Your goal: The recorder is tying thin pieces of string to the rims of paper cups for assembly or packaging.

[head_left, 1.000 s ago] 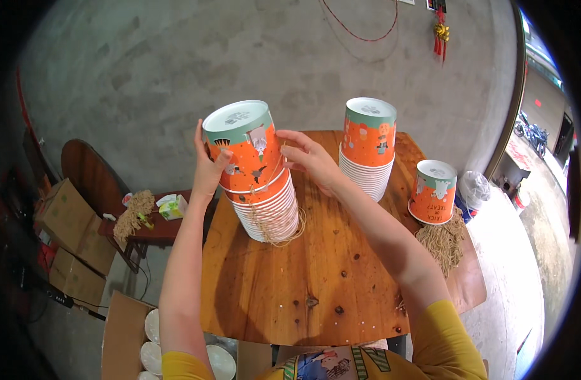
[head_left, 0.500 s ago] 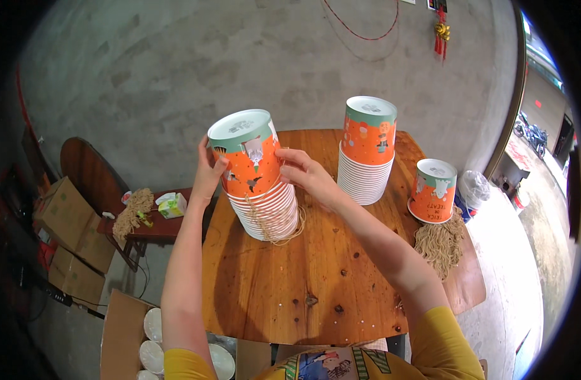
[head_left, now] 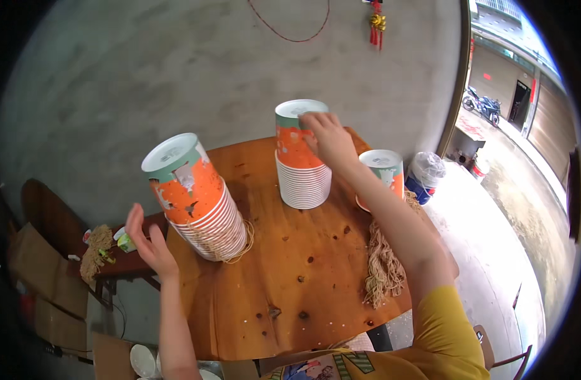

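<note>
Nested orange, green and white paper buckets (head_left: 189,190) stand upside down at the left of the wooden table, leaning a little, with loops of tan string (head_left: 230,237) around their lower part. My left hand (head_left: 152,246) is off that stack, at its near left side, empty with its fingers apart. A second stack of upturned paper buckets (head_left: 303,183) stands in the middle. My right hand (head_left: 333,140) is at the upper right side of this stack, fingers stretched across its top bucket; whether they touch it is unclear. Behind my right forearm is a single upturned bucket (head_left: 382,159).
A bundle of tan string (head_left: 385,266) hangs over the right part of the wooden table (head_left: 290,253). At the left, a low bench (head_left: 135,253) carries more string (head_left: 99,244) and a tissue pack (head_left: 124,240). Cardboard boxes (head_left: 53,266) sit left; a blue pail (head_left: 423,183) stands right.
Both my hands have come off the left stack. My right hand has moved over to the middle stack, my left hand has dropped back to the left. The view has swung right.
</note>
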